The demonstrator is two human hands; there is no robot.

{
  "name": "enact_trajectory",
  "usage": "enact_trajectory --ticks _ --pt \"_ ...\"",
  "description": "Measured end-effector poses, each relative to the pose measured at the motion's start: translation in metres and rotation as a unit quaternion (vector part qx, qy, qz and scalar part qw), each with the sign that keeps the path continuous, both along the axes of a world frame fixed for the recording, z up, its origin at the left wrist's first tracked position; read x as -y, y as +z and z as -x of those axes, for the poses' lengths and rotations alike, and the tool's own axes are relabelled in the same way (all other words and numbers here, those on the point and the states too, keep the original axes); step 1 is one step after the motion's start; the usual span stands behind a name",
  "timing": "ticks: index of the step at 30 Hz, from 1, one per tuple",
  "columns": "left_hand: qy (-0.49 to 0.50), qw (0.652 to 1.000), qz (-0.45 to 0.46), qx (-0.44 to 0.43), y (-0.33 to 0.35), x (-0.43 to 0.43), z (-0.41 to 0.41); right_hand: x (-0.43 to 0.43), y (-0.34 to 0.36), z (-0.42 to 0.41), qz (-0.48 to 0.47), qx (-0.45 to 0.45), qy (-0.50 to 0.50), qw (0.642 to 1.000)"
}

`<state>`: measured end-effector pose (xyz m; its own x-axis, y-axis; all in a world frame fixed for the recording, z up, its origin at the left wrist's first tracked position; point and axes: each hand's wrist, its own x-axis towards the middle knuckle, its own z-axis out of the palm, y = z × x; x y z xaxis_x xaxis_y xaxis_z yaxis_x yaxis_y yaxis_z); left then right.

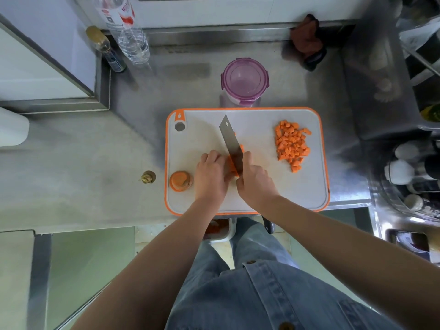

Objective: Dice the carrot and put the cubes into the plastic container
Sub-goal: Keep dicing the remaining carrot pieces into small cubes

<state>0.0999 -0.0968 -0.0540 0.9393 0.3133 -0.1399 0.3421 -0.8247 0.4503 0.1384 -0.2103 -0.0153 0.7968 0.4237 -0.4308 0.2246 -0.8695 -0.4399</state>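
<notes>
On the white, orange-rimmed cutting board [262,186] my left hand [210,173] holds down carrot strips [230,166] with curled fingers. My right hand [253,181] grips the handle of a cleaver [231,141], whose blade stands against the strips and points away from me. A few cut bits [241,147] lie just right of the blade. A pile of carrot cubes [292,145] sits on the board's right side. A carrot end piece [180,181] stands at the board's left edge. The purple plastic container [244,81] stands behind the board with its lid on.
Steel counter all around. A carrot top stub [148,176] lies left of the board. A water bottle [129,32] and a small dark bottle [104,47] stand at the back left. A brown cloth [308,40] lies at the back right; jars [404,167] fill a rack at right.
</notes>
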Motion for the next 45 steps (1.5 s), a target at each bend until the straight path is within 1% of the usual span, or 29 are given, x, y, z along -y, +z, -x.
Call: enact_trajectory --ticks 11,17,23,28,37,45 --pt "-0.001 1.000 0.000 0.016 0.001 0.001 0.002 -0.002 -0.006 -0.003 0.003 0.012 0.005 1.000" --pt "-0.011 1.000 -0.007 0.012 0.003 -0.001 0.004 0.006 -0.003 -0.008 -0.038 0.008 0.002 0.999" --pt "-0.007 1.000 0.003 0.017 0.007 -0.001 0.010 0.016 0.006 -0.007 -0.072 0.044 -0.014 0.996" --pt "0.011 1.000 0.007 0.012 0.007 -0.002 0.012 0.013 0.004 0.004 -0.062 0.025 0.003 0.998" --pt "0.022 1.000 0.011 0.004 0.004 0.002 0.008 0.007 0.001 0.009 -0.028 0.013 0.004 1.000" --pt "0.011 0.999 0.043 0.009 0.003 -0.002 0.006 0.003 -0.005 0.012 -0.005 0.017 0.005 1.000"
